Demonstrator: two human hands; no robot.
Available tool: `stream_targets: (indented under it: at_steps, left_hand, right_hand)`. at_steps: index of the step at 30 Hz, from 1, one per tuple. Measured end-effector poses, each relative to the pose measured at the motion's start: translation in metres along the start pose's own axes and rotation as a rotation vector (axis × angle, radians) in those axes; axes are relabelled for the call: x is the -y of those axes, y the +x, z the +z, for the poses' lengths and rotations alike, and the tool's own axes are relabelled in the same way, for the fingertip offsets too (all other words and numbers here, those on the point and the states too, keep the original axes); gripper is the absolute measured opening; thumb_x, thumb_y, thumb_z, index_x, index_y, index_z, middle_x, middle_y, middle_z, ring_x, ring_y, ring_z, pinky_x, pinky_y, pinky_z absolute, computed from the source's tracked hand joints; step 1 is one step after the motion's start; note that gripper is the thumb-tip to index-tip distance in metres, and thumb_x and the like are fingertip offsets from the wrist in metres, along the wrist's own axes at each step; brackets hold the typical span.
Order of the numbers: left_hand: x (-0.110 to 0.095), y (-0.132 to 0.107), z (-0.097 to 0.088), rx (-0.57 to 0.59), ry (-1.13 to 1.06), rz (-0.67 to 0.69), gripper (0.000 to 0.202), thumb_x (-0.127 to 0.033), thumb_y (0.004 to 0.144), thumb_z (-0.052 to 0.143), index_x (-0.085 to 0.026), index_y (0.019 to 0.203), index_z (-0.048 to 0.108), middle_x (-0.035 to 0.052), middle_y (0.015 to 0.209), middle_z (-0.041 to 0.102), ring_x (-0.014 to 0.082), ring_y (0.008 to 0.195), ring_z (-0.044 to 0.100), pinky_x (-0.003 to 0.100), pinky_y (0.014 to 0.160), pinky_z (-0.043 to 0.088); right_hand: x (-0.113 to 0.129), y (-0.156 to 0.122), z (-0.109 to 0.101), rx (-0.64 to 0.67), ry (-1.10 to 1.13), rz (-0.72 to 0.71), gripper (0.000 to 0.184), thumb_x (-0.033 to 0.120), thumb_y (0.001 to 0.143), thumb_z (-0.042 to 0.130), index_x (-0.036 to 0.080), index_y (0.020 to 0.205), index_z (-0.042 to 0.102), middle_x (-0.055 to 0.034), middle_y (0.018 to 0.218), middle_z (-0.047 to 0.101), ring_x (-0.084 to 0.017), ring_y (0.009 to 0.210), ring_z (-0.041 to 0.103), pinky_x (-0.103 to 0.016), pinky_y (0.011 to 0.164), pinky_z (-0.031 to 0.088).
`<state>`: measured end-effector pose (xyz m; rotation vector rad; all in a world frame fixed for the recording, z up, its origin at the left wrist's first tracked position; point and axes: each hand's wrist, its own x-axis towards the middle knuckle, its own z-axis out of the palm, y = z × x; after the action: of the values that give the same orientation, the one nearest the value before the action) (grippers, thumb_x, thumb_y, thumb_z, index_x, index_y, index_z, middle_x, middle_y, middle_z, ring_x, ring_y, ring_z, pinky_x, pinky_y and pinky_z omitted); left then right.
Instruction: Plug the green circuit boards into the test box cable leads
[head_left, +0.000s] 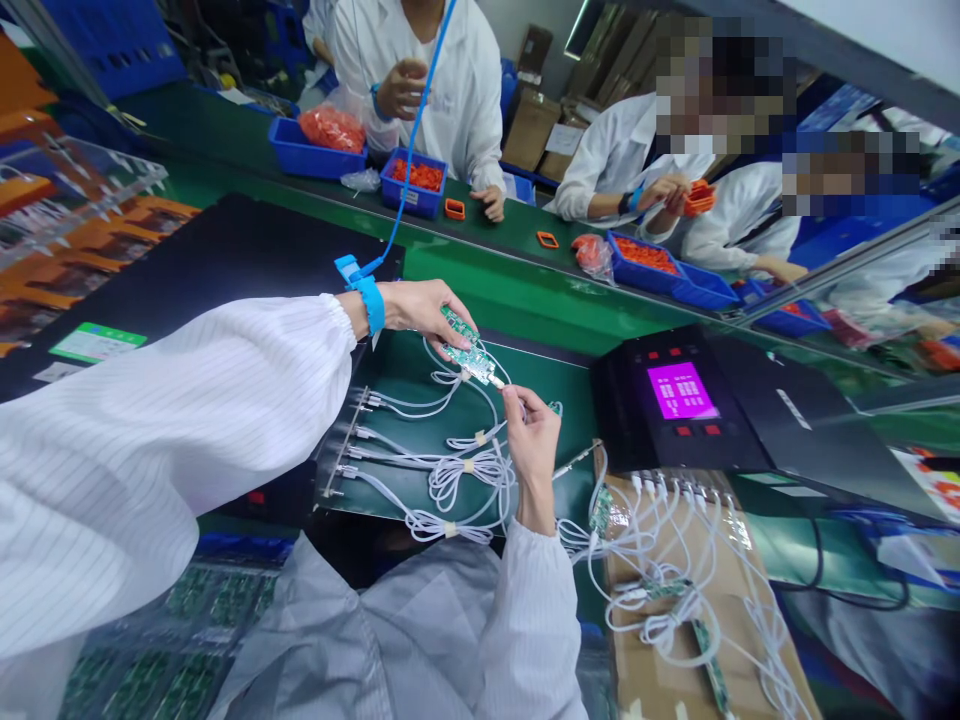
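My left hand (pixel 427 308), with a blue strap round its wrist, grips a green circuit board (pixel 471 355) between thumb and fingers, tilted above the bench. Just to the right, my right hand (pixel 534 435) pinches a white cable plug (pixel 495 381) at the board's lower right edge; whether it is fully seated I cannot tell. Below both hands, several coiled white cables (pixel 469 470) lie on the dark green bench, tied with pale bands. Their other ends run to a row of sockets (pixel 352 450) at the left.
A black tester (pixel 660 400) with a lit magenta screen stands to the right. In front of it, cardboard (pixel 637 640) carries tangled white cables and boards. Trays of boards (pixel 165 620) sit lower left. Across the line, co-workers handle orange frames beside blue bins (pixel 415 198).
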<state>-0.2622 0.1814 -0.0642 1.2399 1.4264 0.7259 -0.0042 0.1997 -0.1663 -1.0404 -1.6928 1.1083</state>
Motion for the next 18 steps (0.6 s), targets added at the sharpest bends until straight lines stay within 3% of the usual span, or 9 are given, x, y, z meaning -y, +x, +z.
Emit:
stream_targets:
  at_steps: [4,6,9,11,15,18]
  left_hand:
    - [-0.003,0.001,0.002,0.018,-0.017,-0.004,0.047,-0.032,0.065,0.093,-0.019,0.109,0.081,0.0041,0.091,0.078,0.0209,0.089,0.074,0.037,0.092,0.057]
    - [-0.004,0.002,0.003,0.037,-0.020,-0.002,0.044,-0.031,0.065,0.093,-0.019,0.106,0.081,0.0037,0.091,0.078,0.0212,0.089,0.074,0.037,0.091,0.057]
    - [-0.007,0.002,0.004,0.069,-0.028,-0.016,0.040,-0.028,0.066,0.092,-0.018,0.103,0.081,0.0034,0.089,0.078,0.0217,0.090,0.074,0.038,0.091,0.057]
    - [-0.009,-0.001,0.006,0.092,-0.044,-0.047,0.037,-0.025,0.067,0.091,-0.017,0.101,0.081,0.0033,0.088,0.078,0.0219,0.091,0.074,0.038,0.091,0.057]
    - [-0.015,-0.009,0.009,0.116,-0.085,-0.101,0.029,-0.016,0.074,0.085,-0.012,0.103,0.078,0.0044,0.084,0.077,0.0204,0.088,0.072,0.039,0.093,0.057]
    - [-0.017,-0.013,0.008,0.072,-0.008,-0.138,0.029,-0.017,0.079,0.082,-0.011,0.107,0.078,0.0035,0.082,0.077,0.0175,0.078,0.068,0.038,0.088,0.056]
  right_hand:
    - [-0.002,0.003,-0.005,0.032,-0.001,0.011,0.047,0.060,0.088,0.066,0.015,0.094,0.077,-0.0050,0.080,0.072,-0.016,0.068,0.058,-0.029,0.067,0.046]
    - [0.001,0.002,-0.014,0.031,-0.042,-0.012,0.047,0.061,0.089,0.065,0.016,0.097,0.077,-0.0075,0.088,0.075,-0.019,0.076,0.064,-0.032,0.074,0.051]
    - [0.008,-0.005,-0.035,-0.107,-0.210,-0.053,0.049,0.060,0.094,0.058,0.016,0.105,0.076,-0.0137,0.106,0.077,-0.024,0.093,0.070,-0.037,0.087,0.053]
    - [0.009,-0.013,-0.049,-0.184,-0.364,-0.014,0.048,0.058,0.097,0.053,0.016,0.103,0.075,-0.0155,0.103,0.077,-0.026,0.091,0.071,-0.039,0.085,0.052]
    - [0.000,-0.027,-0.064,-0.023,-0.637,0.172,0.032,0.046,0.094,0.058,0.020,0.088,0.075,-0.0141,0.086,0.078,-0.029,0.080,0.072,-0.040,0.077,0.050]
    - [-0.008,-0.032,-0.061,0.088,-0.669,0.242,0.021,0.039,0.090,0.063,0.023,0.082,0.073,-0.0121,0.082,0.078,-0.030,0.080,0.074,-0.038,0.075,0.050]
